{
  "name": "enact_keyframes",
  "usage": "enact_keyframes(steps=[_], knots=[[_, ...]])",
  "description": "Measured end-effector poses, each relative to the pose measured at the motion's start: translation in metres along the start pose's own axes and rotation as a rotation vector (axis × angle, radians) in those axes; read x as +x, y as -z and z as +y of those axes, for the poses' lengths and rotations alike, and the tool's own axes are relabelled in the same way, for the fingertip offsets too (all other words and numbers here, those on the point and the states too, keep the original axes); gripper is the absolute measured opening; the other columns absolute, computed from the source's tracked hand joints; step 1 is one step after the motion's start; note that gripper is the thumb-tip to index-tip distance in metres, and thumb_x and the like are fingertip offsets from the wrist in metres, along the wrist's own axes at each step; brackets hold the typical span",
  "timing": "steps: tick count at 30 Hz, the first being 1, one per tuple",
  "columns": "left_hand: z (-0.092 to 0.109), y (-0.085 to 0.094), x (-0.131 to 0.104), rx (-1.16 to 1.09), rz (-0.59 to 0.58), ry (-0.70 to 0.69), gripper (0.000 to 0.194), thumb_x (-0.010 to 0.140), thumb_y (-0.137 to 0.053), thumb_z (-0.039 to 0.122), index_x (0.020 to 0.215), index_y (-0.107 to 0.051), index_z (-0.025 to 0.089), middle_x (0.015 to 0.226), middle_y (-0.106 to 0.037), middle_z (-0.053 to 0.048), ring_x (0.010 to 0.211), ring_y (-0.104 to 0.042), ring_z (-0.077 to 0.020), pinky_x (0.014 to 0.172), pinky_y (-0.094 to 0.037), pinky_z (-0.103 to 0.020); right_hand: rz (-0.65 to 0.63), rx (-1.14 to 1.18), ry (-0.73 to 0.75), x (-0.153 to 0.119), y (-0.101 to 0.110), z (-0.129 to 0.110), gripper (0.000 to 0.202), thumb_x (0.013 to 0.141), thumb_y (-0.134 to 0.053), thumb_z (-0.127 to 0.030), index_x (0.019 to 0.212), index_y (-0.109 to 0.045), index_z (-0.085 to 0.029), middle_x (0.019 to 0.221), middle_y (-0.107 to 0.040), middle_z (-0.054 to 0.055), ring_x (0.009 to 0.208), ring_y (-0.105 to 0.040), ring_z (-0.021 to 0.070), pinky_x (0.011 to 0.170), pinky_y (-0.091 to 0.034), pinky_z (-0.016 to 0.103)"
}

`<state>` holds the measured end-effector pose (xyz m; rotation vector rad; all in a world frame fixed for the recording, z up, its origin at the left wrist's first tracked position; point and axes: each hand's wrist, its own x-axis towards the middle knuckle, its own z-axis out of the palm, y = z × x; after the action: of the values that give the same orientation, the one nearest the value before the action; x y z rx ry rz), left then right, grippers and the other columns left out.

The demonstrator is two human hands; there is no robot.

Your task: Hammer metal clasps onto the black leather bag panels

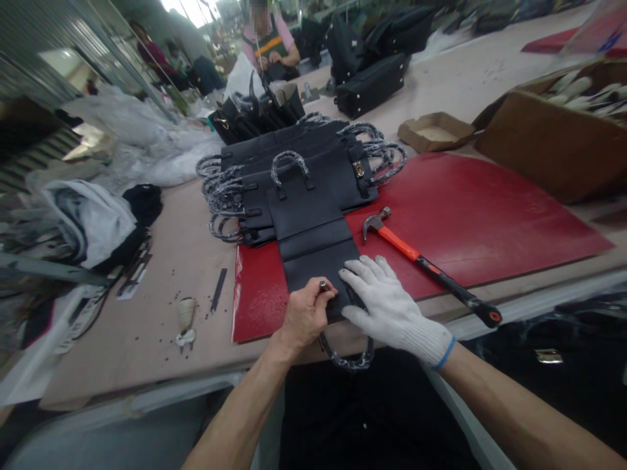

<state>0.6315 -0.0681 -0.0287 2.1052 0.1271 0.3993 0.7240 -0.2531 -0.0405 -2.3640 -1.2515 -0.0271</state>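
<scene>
My bare left hand (308, 310) is closed around a short metal punch (322, 286), held upright on a black leather bag panel (318, 264). The punch's lower end is hidden by my fingers. My right hand (385, 303), in a white knit glove with a blue cuff edge, lies with fingers spread on the panel's right edge. A plastic-wrapped handle (350, 362) loops from the panel over the table's near edge. Just beyond the glove, a claw hammer (406, 247) with an orange and black handle rests on the red mat (490, 215).
Behind the panel lies a pile of black bag pieces (304, 147) with wrapped handles. Cardboard boxes (553, 143) stand at right. At left are a thread cone (186, 313), a dark strip (219, 290) and scattered black bits. A person (272, 46) works across the table.
</scene>
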Motion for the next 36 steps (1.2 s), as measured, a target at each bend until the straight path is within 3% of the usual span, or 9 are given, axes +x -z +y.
enact_keyframes(steps=[7,11,14,19,23,26,30,33,36], knots=[[-0.002,0.002,0.004,-0.007,-0.049,0.013,0.015,0.096,-0.053,0.019,0.091,-0.066,0.023,0.085,-0.074,-0.002,0.076,-0.070,-0.0153,0.073,-0.053,-0.024,-0.035,0.070,0.036,-0.002,0.008,0.005,0.057,0.085,-0.069,-0.030,0.140,-0.063,-0.017,0.152,-0.057,0.015,0.146,-0.045,0.0380,0.125,-0.026,0.064],[-0.006,0.000,-0.001,-0.004,-0.018,-0.019,0.011,0.096,-0.055,0.020,0.094,-0.066,0.023,0.086,-0.075,-0.003,0.078,-0.071,-0.0168,0.073,-0.052,-0.025,0.174,0.131,-0.043,-0.004,0.016,0.014,0.040,0.096,-0.058,-0.036,0.129,-0.067,-0.017,0.136,-0.066,0.015,0.130,-0.060,0.0309,0.116,-0.044,0.052],[-0.009,-0.003,-0.004,-0.003,-0.020,-0.043,0.010,0.097,-0.056,0.021,0.096,-0.066,0.023,0.089,-0.075,-0.004,0.080,-0.072,-0.0179,0.074,-0.053,-0.026,0.302,-0.054,-0.241,-0.007,0.034,0.034,0.041,0.099,-0.050,-0.039,0.127,-0.068,-0.013,0.128,-0.069,0.018,0.120,-0.063,0.0340,0.107,-0.050,0.052],[-0.011,-0.007,-0.004,-0.011,0.017,-0.050,0.009,0.096,-0.056,0.022,0.094,-0.065,0.024,0.088,-0.076,-0.004,0.080,-0.073,-0.0187,0.075,-0.053,-0.027,0.012,-0.507,-0.493,-0.018,0.056,0.060,0.052,0.100,-0.040,-0.041,0.131,-0.064,-0.006,0.112,-0.065,0.029,0.094,-0.065,0.0432,0.073,-0.055,0.058],[-0.014,-0.010,-0.004,-0.013,0.034,-0.050,0.009,0.096,-0.056,0.022,0.094,-0.065,0.024,0.086,-0.076,-0.004,0.080,-0.074,-0.0189,0.074,-0.054,-0.026,-0.075,-0.475,-0.538,-0.023,0.056,0.060,0.054,0.099,-0.030,-0.026,0.142,-0.057,-0.004,0.107,-0.064,0.031,0.093,-0.067,0.0452,0.070,-0.055,0.062],[-0.017,-0.012,-0.005,0.026,0.042,-0.098,0.011,0.096,-0.055,0.022,0.094,-0.065,0.023,0.084,-0.075,-0.004,0.077,-0.073,-0.0184,0.072,-0.053,-0.025,-0.079,-0.426,-0.596,-0.018,0.063,0.060,0.048,0.095,-0.032,-0.019,0.128,-0.063,-0.003,0.099,-0.066,0.029,0.084,-0.070,0.0410,0.070,-0.055,0.059],[-0.020,-0.015,-0.005,0.071,0.051,-0.151,0.013,0.098,-0.053,0.021,0.092,-0.064,0.022,0.083,-0.074,-0.005,0.073,-0.072,-0.0186,0.069,-0.051,-0.026,-0.097,-0.269,-0.702,-0.011,0.092,0.048,0.031,0.095,-0.036,-0.024,0.107,-0.061,-0.010,0.064,-0.059,0.007,0.055,-0.064,0.0247,0.054,-0.054,0.038],[-0.023,-0.016,-0.005,0.091,0.052,-0.164,0.014,0.098,-0.053,0.021,0.091,-0.064,0.022,0.083,-0.074,-0.005,0.074,-0.072,-0.0190,0.069,-0.051,-0.026,0.026,0.190,-0.676,-0.014,0.117,0.020,0.032,0.102,-0.034,-0.043,0.110,-0.054,-0.019,0.061,-0.047,-0.006,0.046,-0.052,0.0158,0.043,-0.046,0.028],[-0.025,-0.017,-0.005,0.095,0.059,-0.150,0.013,0.098,-0.054,0.021,0.091,-0.065,0.023,0.082,-0.073,-0.004,0.073,-0.072,-0.0182,0.069,-0.051,-0.025,0.179,0.650,-0.527,-0.024,0.132,-0.012,0.037,0.100,-0.046,-0.057,0.112,-0.054,-0.022,0.065,-0.048,-0.006,0.047,-0.049,0.0143,0.043,-0.045,0.027]])
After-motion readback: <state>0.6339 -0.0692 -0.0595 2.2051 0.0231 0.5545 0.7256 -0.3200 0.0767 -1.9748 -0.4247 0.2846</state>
